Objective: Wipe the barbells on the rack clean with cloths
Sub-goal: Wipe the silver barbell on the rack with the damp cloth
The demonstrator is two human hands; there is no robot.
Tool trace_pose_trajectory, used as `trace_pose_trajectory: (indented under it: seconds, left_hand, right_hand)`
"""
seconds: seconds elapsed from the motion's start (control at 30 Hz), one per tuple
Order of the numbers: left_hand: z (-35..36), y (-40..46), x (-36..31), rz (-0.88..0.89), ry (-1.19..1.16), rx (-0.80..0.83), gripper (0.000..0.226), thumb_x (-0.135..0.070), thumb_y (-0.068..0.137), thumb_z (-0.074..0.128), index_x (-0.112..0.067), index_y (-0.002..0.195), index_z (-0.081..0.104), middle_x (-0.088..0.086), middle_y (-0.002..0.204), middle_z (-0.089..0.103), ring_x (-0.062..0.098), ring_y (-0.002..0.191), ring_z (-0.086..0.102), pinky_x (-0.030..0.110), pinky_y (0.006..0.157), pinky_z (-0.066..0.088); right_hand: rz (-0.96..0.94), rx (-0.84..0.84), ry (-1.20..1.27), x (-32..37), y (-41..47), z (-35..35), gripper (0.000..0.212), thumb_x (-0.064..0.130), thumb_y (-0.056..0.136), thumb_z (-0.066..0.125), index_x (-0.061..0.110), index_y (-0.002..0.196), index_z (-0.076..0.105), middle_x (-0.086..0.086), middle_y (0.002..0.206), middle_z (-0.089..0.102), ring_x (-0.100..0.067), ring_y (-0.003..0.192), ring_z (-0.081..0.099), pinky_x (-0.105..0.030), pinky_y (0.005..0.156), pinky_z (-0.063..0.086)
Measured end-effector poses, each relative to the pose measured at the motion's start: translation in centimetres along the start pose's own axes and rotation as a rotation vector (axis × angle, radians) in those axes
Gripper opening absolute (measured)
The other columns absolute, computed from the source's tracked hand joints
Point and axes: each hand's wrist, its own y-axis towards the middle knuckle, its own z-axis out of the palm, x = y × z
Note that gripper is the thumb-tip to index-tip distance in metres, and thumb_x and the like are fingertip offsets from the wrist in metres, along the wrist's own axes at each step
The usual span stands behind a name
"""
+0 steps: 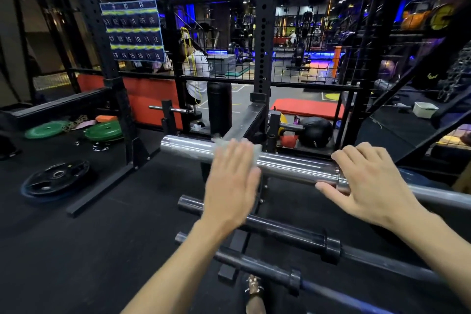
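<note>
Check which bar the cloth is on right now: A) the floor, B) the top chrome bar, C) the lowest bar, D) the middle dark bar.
B: the left hand presses the cloth flat on the top chrome bar's sleeve.

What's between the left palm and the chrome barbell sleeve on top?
Head view: a pale, blurred cloth lies between the flat left hand and the shiny chrome barbell sleeve. The right hand rests bare by the sleeve's collar.

Your pale cloth (251, 153) lies flat on the chrome barbell sleeve (288, 164), under your left grip (229, 183).
</note>
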Motion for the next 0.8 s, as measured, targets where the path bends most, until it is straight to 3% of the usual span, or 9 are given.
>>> trace_pose_trajectory:
  seconds: [0.1, 0.17, 0.27, 0.33, 0.4, 0.47, 0.63, 0.73, 0.8]
  left_hand:
    - [0.5, -0.7, -1.4, 0.194, -0.011, 0.046, 0.057, -0.039, 0.111, 0.024, -0.009, 0.159, 0.031, 0.004, 0.167, 0.026, 0.017, 0.157, 0.014, 0.047, 0.128, 0.013]
    - [0.0, -0.4, 0.5, 0.214, 0.010, 0.048, 0.053, -0.034, 0.110, 0.029, -0.012, 0.158, 0.034, 0.002, 0.165, 0.032, 0.015, 0.156, 0.019, 0.044, 0.127, 0.015]
    - [-1.3, 0.2, 5.3, 0.033, 0.024, -0.005, 0.054, -0.037, 0.109, 0.026, -0.009, 0.152, 0.045, 0.006, 0.157, 0.045, 0.023, 0.149, 0.035, 0.047, 0.124, 0.023]
    - [-1.9, 0.6, 8.4, -0.145, 0.041, -0.035, 0.058, -0.039, 0.109, 0.024, -0.005, 0.149, 0.048, 0.008, 0.153, 0.049, 0.028, 0.146, 0.039, 0.047, 0.123, 0.024]
    - [-2.0, 1.0, 8.9, -0.242, 0.038, -0.042, 0.060, -0.039, 0.107, 0.023, -0.003, 0.146, 0.051, 0.011, 0.151, 0.052, 0.029, 0.145, 0.039, 0.045, 0.124, 0.023]
    - [-1.8, 1.6, 6.6, -0.244, 0.009, -0.045, 0.060, -0.040, 0.107, 0.023, -0.001, 0.143, 0.053, 0.012, 0.147, 0.054, 0.030, 0.144, 0.039, 0.042, 0.124, 0.021]
    - [-0.3, 0.0, -2.0, 0.075, -0.038, 0.044, 0.057, -0.041, 0.110, 0.026, -0.009, 0.154, 0.042, 0.005, 0.160, 0.041, 0.020, 0.152, 0.028, 0.047, 0.126, 0.016]
    - [-0.5, 0.1, -0.7, 0.174, 0.009, 0.052, 0.051, -0.033, 0.109, 0.035, -0.010, 0.155, 0.040, 0.004, 0.160, 0.041, 0.020, 0.151, 0.030, 0.047, 0.125, 0.021]
    - [-0.9, 0.8, 2.2, 0.062, 0.058, -0.008, 0.047, -0.029, 0.109, 0.038, -0.004, 0.148, 0.047, 0.009, 0.149, 0.051, 0.030, 0.140, 0.043, 0.052, 0.120, 0.027]
  right_hand:
    - [-0.020, 0.031, -0.035, -0.1, 1.0, -0.7, 0.064, 0.075, 0.092, 0.030, 0.017, 0.088, 0.056, 0.002, 0.080, 0.052, -0.026, 0.082, 0.047, -0.045, 0.085, 0.040]
    - [-0.012, 0.139, -0.048, 0.0, 2.3, -1.1, 0.070, 0.083, 0.090, 0.013, 0.025, 0.084, 0.053, 0.007, 0.080, 0.052, -0.022, 0.084, 0.047, -0.045, 0.091, 0.038]
    - [0.010, 0.394, 0.013, 0.7, 4.4, -1.4, 0.074, 0.085, 0.085, 0.001, 0.032, 0.091, 0.052, 0.012, 0.095, 0.058, -0.016, 0.096, 0.052, -0.040, 0.093, 0.040]
    - [0.047, 0.466, 0.126, 1.3, 4.7, -1.2, 0.071, 0.084, 0.085, 0.007, 0.024, 0.081, 0.046, 0.012, 0.087, 0.056, -0.010, 0.082, 0.053, -0.035, 0.075, 0.043]
    - [0.057, 0.417, 0.158, 1.7, 4.3, -1.1, 0.066, 0.081, 0.086, 0.012, 0.024, 0.076, 0.043, 0.010, 0.078, 0.052, -0.007, 0.071, 0.048, -0.033, 0.065, 0.042]
    - [0.051, 0.378, 0.084, 2.1, 3.7, -1.1, 0.067, 0.080, 0.086, 0.009, 0.024, 0.081, 0.045, 0.011, 0.082, 0.051, -0.011, 0.076, 0.051, -0.032, 0.067, 0.043]
    - [0.041, 0.102, -0.024, 3.2, 1.5, 0.9, 0.074, 0.075, 0.095, 0.019, 0.014, 0.085, 0.059, 0.000, 0.077, 0.051, -0.024, 0.072, 0.050, -0.040, 0.064, 0.043]
    - [0.066, 0.083, -0.049, 3.6, 0.6, 1.2, 0.075, 0.074, 0.094, 0.019, 0.011, 0.090, 0.060, -0.002, 0.081, 0.051, -0.026, 0.076, 0.049, -0.041, 0.072, 0.043]
    - [0.076, 0.068, -0.053, 3.7, 0.3, 1.0, 0.076, 0.075, 0.094, 0.021, 0.010, 0.095, 0.061, -0.003, 0.083, 0.051, -0.025, 0.079, 0.049, -0.040, 0.075, 0.043]
